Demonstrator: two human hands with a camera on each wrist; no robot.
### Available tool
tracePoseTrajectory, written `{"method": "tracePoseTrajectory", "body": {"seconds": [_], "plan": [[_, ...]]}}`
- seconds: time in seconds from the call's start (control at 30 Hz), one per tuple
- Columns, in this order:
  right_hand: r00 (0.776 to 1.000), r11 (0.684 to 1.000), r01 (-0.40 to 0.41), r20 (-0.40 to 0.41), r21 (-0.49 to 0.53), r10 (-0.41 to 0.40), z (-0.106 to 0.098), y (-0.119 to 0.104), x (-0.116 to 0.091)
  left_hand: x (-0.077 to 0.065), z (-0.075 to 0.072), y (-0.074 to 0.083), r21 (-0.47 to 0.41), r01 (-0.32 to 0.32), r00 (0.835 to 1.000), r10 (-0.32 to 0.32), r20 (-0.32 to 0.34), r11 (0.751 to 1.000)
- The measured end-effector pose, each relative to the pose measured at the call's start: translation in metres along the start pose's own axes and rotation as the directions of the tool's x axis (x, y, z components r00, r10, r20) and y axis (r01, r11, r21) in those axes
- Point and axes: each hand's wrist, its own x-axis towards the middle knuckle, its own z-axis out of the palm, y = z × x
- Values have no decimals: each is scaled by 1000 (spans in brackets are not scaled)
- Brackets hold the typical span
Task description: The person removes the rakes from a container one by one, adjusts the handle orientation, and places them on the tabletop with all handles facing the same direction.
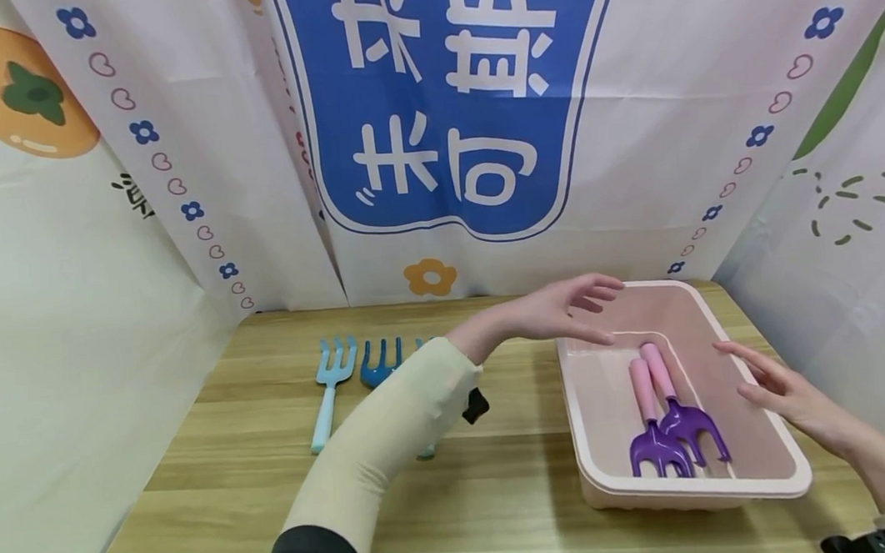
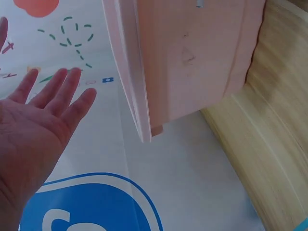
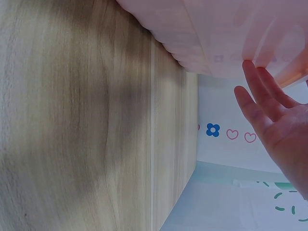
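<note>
A pale pink plastic bin (image 1: 694, 487) stands on the table's right side. Inside it lie two toy garden forks with pink handles and purple heads, one fork (image 1: 656, 447) partly over the other fork (image 1: 692, 420). My left hand (image 1: 560, 310), fingers spread and holding nothing, hovers by the bin's far left corner; the left wrist view shows the hand (image 2: 41, 127) apart from the bin's wall (image 2: 192, 72). At the right rim is my right hand (image 1: 797, 396), with extended fingers. In the right wrist view, that hand's fingertips (image 3: 248, 67) appear to touch the bin's outer side (image 3: 216, 33).
On the wooden table (image 1: 221, 488), left of the bin, lie a light blue fork (image 1: 329, 399) and a dark blue fork (image 1: 378, 373), the latter partly behind my left sleeve. A third fork's light blue handle end (image 1: 427, 453) shows beneath that sleeve. Printed cloth (image 1: 633, 183) hangs around the table.
</note>
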Motion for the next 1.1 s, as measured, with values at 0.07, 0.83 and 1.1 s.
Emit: {"method": "tracePoseTrajectory", "body": {"seconds": [0.07,0.83,1.1], "plan": [[1000,1000,4,0,3,-4,0,0,0,7,2,0,-7,5,999,-5,35,1000],[1000,1000,11,-14,-26,-12,-2,-1,2,68,57,-27,6,106,964,-105,243,994],[1000,1000,12,-14,-6,-12,-1,5,0,82,75,-34,240,34,942,-111,317,970]]}}
